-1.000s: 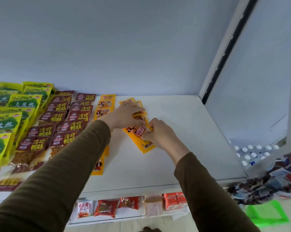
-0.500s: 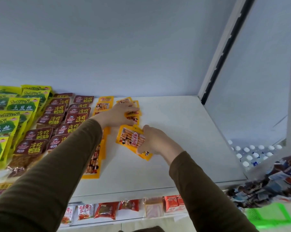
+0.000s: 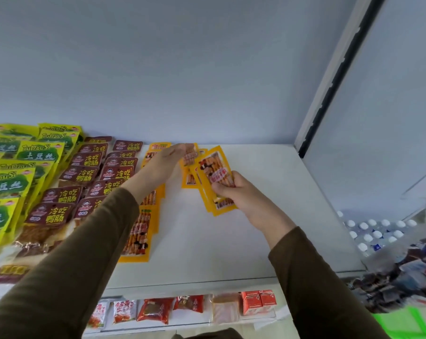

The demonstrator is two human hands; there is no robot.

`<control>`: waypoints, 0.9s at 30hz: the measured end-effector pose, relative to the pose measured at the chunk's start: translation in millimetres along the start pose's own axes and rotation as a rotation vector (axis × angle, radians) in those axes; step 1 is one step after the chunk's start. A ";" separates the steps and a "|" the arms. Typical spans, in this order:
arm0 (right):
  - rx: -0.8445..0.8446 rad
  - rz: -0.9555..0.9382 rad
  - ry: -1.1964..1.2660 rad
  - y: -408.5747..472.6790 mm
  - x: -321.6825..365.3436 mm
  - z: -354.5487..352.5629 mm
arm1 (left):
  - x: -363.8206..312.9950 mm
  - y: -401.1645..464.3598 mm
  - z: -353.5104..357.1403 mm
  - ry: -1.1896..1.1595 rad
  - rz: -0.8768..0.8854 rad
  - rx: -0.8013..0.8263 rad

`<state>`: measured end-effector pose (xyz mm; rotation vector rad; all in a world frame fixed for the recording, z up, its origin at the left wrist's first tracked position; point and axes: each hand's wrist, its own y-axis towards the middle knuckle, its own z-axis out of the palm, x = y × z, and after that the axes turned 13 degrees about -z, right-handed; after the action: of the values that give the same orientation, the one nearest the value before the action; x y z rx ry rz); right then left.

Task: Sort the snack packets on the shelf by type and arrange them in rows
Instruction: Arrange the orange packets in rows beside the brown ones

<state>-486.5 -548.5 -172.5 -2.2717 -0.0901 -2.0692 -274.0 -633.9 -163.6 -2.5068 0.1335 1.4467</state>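
1. The white shelf point(image 3: 268, 216) runs from the near edge to the pale back wall point(image 3: 182, 69); its right half is bare, its left half is covered with snack packets.
2. At the far left lie green-and-yellow packets point(image 3: 4, 184), overlapped in columns running near to far, print facing up.
3. Just right of them are two columns of dark red packets point(image 3: 84, 174), also overlapped, long axes near to far.
4. Next comes a column of orange packets point(image 3: 137, 236), flat, long axes near to far; the left forearm crosses over its middle and hides part of it.
5. The right hand point(image 3: 234, 194) has fingers curled round a small fan of orange packets, the held stack point(image 3: 214, 174), lifted off the shelf and tilted, its long axis leaning from near right to far left, printed side toward the camera.
6. The left hand point(image 3: 166, 161) is spread, palm turned right, fingertips touching a further orange packet point(image 3: 188, 155) at the far end of the shelf, just beside the held stack.
7. Another orange packet point(image 3: 189, 179) lies on the shelf between the two hands.
8. On the lower shelf point(image 3: 278, 314) sit red and white packets point(image 3: 155, 309) and small red cartons point(image 3: 258, 302).
9. At the right, below, stand white bottle caps point(image 3: 376, 231).
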 end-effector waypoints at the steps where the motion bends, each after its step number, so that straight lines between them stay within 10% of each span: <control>1: -0.037 -0.007 0.005 6.0 -1.1 9.7 | 0.5 -6.6 2.3 -0.029 0.001 -0.073; 11: -0.016 -0.112 -0.765 37.3 -7.1 21.1 | 22.0 -50.3 62.6 0.408 0.059 -0.190; 27: 0.037 0.043 -0.912 159.7 7.1 51.0 | 23.8 -59.9 76.1 0.653 -0.027 -0.196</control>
<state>-421.1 -703.0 -171.8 -2.9303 -0.1148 -0.8481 -314.0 -555.7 -210.8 -3.0331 0.0724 0.6026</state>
